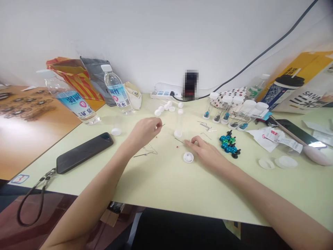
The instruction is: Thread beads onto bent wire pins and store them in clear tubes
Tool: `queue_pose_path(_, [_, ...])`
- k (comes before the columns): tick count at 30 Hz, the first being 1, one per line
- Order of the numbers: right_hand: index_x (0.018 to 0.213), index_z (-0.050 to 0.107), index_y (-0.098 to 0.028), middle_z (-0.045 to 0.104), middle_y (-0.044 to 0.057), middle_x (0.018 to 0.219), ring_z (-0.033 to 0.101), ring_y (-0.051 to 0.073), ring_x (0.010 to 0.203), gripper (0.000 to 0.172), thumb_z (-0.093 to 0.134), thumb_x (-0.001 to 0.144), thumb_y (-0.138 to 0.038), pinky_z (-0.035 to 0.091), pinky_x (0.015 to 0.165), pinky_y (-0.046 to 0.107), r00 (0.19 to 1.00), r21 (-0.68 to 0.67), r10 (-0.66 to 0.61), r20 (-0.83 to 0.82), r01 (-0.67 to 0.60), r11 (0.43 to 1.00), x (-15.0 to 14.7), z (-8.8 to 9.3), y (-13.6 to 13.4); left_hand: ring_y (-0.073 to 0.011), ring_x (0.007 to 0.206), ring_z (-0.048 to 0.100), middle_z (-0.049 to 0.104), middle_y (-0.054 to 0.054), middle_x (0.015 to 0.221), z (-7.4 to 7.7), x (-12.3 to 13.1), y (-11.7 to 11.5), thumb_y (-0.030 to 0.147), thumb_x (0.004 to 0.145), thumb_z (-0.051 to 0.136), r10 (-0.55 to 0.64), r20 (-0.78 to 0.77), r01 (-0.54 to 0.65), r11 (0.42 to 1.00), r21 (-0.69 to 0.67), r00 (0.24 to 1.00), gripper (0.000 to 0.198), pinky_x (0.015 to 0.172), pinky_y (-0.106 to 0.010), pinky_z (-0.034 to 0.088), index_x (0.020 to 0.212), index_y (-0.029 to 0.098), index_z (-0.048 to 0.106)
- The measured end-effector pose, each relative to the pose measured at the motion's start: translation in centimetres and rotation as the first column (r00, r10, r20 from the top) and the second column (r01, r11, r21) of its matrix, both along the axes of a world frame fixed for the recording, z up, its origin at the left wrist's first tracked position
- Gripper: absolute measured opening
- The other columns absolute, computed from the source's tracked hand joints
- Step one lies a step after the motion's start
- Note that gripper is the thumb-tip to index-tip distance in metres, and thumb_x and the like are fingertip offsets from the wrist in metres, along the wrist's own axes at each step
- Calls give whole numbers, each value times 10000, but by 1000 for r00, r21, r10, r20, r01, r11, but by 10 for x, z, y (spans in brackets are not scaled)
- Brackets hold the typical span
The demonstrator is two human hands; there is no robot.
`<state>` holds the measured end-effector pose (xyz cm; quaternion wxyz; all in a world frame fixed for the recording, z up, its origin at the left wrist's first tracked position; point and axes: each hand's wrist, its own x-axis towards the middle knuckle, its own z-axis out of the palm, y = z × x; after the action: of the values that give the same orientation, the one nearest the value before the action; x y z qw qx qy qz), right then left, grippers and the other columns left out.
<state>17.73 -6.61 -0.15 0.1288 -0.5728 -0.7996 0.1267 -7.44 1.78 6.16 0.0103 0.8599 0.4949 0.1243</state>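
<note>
My left hand (146,131) hovers over the pale green table (166,180), fingers pinched on a thin metal pin whose tip pokes out to the right. My right hand (205,150) rests on the table with fingers pressed together on another thin pin (179,140). A tiny red bead (177,146) lies just left of that pin. A white cap (188,157) sits right below my right hand's fingers. A cluster of blue, green and black beads (229,144) lies to the right of that hand. Bent wire pins (147,152) lie under my left wrist.
A black phone with a lanyard (84,152) lies at the left. Two water bottles (117,91) stand at the back left, a power strip (166,93) at the wall. Several clear vials with white caps (235,111), loose caps (166,107), paper scraps and another phone (296,132) fill the right.
</note>
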Motion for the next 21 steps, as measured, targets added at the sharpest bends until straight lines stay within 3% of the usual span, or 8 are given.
queue_pose_path(3, [1169,493,-294,604,41,1097,583,211,867,318,267,965,-387,427,719,303,996,-26,-14,-92,11,1000,2,3,-2,-172,726,609,673,-22,773,4,-9,4,212,824,473,82,216,-83,997,-5,973,95,691,-271,432,840,191,564])
queue_pose_path(5, [1104,510,-281,616,37,1018,579,208,820,339,252,962,-450,427,696,304,987,-86,-69,-142,57,995,2,4,-3,-169,715,607,675,-20,768,5,-13,6,209,812,485,113,271,-113,994,-15,956,69,683,-270,436,831,195,549])
queue_pose_path(8, [1057,516,-273,623,35,921,575,221,783,366,271,940,-518,429,658,312,981,-160,-108,-162,82,984,0,4,-2,-172,698,603,675,-30,773,4,-16,8,220,806,484,162,257,-150,986,-68,953,55,641,-270,433,801,197,534])
queue_pose_path(13, [1092,510,-280,624,51,1004,578,237,862,314,314,931,-465,436,685,321,991,-132,-49,-127,32,991,-4,1,0,-163,660,615,688,-41,799,0,-21,12,244,806,463,223,269,-153,953,-260,937,81,517,-235,421,848,200,517])
queue_pose_path(18, [1061,511,-277,635,36,977,588,218,806,335,285,937,-491,437,664,302,983,-160,-111,-148,87,983,-2,3,-2,-171,688,647,705,-42,780,-9,-30,23,205,729,524,285,312,-134,894,-427,906,136,515,-233,451,864,191,530])
queue_pose_path(21, [1074,512,-281,641,34,993,591,214,802,332,274,944,-473,438,674,303,985,-145,-108,-133,89,985,0,2,-2,-170,644,643,698,-37,712,-12,-35,29,166,669,567,348,358,-107,830,-547,866,208,534,-248,464,876,171,553])
